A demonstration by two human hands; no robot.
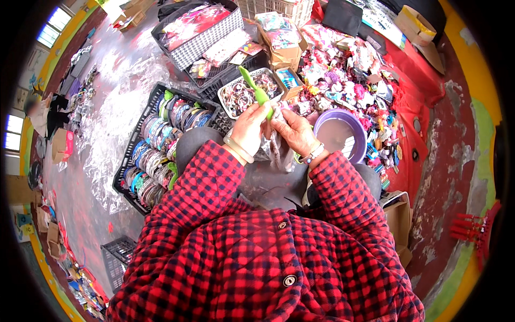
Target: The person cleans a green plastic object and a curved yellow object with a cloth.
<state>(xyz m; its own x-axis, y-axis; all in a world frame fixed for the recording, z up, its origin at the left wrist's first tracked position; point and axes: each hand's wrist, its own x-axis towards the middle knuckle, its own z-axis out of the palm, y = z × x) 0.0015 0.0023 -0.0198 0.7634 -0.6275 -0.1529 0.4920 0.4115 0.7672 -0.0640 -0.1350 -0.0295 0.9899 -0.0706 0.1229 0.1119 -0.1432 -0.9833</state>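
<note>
In front of my knees both hands meet. Closed fingers of my left hand (249, 127) pinch a bright green strip (260, 95), which sticks up with a pointed tip; it looks like a soft headband piece, though its lower part is hidden. Close beside it, my right hand (296, 132) is closed round a greyish, wet-looking cloth (279, 155) that hangs below the fingers and touches the strip's lower end. To the right stands a purple basin (362, 134) of cloudy water. A black crate (124, 177) filled with rows of headbands, some with green pieces, lies to the left.
Beyond my hands sits a white basket (222, 96) of small hair ties. A heap of colourful hair accessories (348, 75) covers the red sheet (424, 80) at the right. Behind are a grey basket (206, 43) and cardboard boxes (284, 52). Clear plastic film (115, 112) lies on the floor.
</note>
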